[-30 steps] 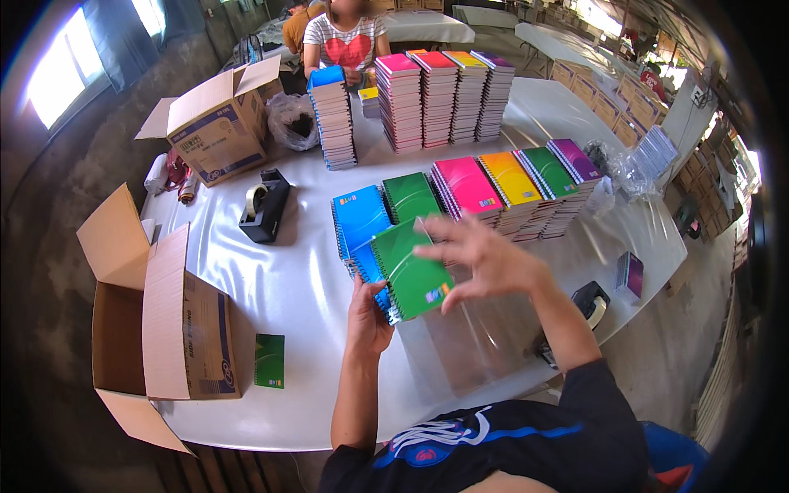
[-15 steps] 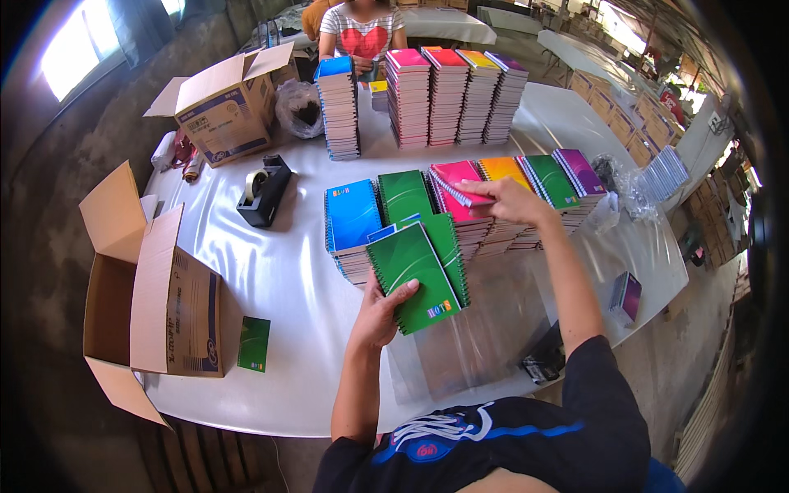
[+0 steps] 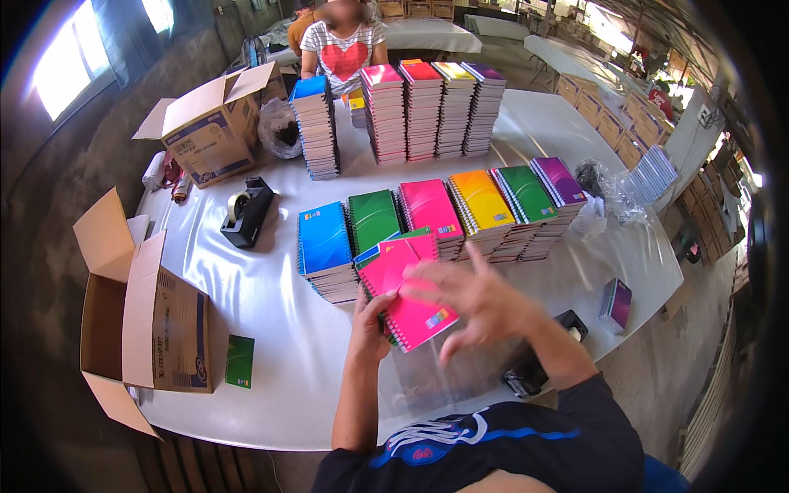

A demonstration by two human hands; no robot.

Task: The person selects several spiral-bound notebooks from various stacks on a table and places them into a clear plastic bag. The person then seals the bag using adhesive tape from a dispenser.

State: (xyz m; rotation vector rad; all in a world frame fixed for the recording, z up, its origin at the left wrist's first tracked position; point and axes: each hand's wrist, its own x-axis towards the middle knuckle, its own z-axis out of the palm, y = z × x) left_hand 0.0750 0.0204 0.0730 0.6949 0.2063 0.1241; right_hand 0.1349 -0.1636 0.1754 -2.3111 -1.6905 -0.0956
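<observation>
My left hand (image 3: 370,333) grips a small bundle of spiral notebooks, its thumb over the edge. A pink spiral notebook (image 3: 415,322) lies on top, with green and blue covers peeking out behind it. Just over that pink cover is my right hand (image 3: 489,308), blurred, its fingers spread and holding nothing. Beyond my hands runs a row of notebook stacks: blue (image 3: 322,238), green (image 3: 374,220), pink (image 3: 431,205), yellow (image 3: 482,197), another green (image 3: 526,195) and purple (image 3: 559,181).
Taller notebook stacks (image 3: 386,123) stand farther back, before a person in a striped shirt (image 3: 341,49). Two open cartons (image 3: 168,329) (image 3: 209,135) and a tape dispenser (image 3: 248,212) are on the left. A green notebook (image 3: 239,361) lies alone; a purple pile (image 3: 615,304) sits right.
My right hand has brought a pink notebook from the pink stack onto the green one in my left hand and released it. The view has shifted slightly.
</observation>
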